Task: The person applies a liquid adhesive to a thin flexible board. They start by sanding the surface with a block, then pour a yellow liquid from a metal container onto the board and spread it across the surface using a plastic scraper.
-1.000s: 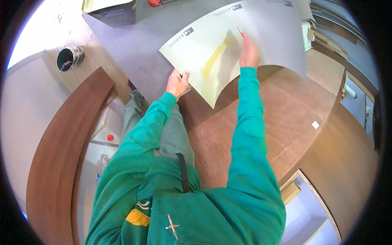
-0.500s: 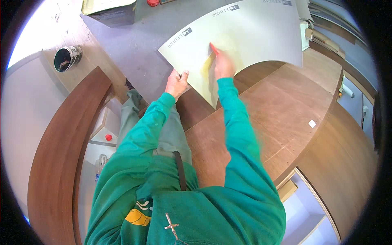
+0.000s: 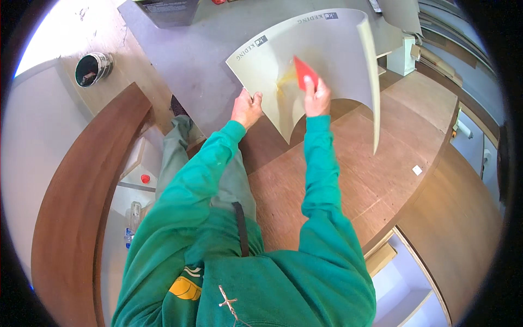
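My right hand point(image 3: 317, 98) grips a flat red spreader point(image 3: 305, 73), its edge over a large pale laminate sheet point(image 3: 327, 46). A smear of yellowish glue point(image 3: 284, 82) lies on the sheet beside the spreader. With fingers closed, my left hand point(image 3: 247, 109) holds the sheet's near left edge, thumb on top. The sheet bends: its right side curls over and hangs down past the edge of the grey work surface point(image 3: 201, 71). The fingers under the sheet are hidden.
Below the sheet spreads a brown wooden panel point(image 3: 327, 174). A curved brown board point(image 3: 81, 196) stands at left, near an open can point(image 3: 93, 70) on the floor. At the far left of the work surface is a dark tin point(image 3: 169, 13). White drawers point(image 3: 406, 278) lie at lower right.
The sheet's right side has curled up and over. My right hand has moved right with the spreader, which now shows its flat face. My left hand has shifted slightly right.
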`<state>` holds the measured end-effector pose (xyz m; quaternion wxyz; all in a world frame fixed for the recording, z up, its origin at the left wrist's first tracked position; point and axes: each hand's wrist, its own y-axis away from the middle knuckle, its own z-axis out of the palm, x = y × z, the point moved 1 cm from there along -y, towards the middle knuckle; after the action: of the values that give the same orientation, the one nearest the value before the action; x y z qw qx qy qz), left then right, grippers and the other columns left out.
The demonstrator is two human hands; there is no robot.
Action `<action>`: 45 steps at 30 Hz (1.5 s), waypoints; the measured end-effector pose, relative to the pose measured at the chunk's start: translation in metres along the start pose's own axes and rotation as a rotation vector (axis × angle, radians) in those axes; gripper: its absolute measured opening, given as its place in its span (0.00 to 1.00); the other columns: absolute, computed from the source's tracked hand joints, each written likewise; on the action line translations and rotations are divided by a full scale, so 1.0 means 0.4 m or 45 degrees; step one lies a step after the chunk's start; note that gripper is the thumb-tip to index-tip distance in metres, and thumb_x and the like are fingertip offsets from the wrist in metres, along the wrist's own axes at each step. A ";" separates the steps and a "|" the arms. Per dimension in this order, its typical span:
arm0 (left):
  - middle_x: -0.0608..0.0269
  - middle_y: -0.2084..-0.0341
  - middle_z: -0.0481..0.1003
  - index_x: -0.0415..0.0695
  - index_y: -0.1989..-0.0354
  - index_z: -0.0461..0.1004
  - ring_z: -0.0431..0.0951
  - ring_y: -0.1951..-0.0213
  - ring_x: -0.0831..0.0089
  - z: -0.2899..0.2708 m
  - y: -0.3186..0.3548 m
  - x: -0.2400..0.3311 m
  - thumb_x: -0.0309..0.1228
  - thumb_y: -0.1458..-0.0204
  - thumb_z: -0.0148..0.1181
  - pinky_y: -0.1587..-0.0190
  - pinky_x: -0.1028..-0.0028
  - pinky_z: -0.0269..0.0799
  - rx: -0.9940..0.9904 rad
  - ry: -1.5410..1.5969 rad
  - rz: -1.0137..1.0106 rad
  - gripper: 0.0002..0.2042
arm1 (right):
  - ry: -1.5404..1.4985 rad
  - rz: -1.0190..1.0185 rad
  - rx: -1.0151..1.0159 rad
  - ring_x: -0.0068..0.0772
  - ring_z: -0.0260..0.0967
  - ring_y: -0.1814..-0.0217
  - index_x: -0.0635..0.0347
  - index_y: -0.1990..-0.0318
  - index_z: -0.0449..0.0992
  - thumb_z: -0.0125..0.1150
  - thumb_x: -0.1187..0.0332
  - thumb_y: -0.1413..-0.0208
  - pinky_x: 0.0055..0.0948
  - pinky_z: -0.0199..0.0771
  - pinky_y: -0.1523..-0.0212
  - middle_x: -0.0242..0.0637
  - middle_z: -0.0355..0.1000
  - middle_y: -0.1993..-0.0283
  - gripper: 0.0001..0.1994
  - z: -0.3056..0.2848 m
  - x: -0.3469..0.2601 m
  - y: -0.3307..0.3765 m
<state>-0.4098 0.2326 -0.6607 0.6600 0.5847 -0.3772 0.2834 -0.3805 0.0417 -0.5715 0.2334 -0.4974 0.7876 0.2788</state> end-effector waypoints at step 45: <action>0.41 0.59 0.79 0.27 0.44 0.61 0.85 0.62 0.58 0.047 0.091 0.070 0.26 0.36 0.49 0.65 0.63 0.86 -0.110 0.448 -0.147 0.17 | 0.163 -0.309 0.162 0.42 0.76 0.49 0.57 0.44 0.78 0.54 0.65 0.34 0.36 0.72 0.45 0.46 0.78 0.50 0.15 0.024 0.018 -0.256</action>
<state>-0.4271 0.2179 -0.6167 0.7553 0.5180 -0.2337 0.3264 -0.2890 0.0075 -0.6043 0.2458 -0.5899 0.7511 0.1657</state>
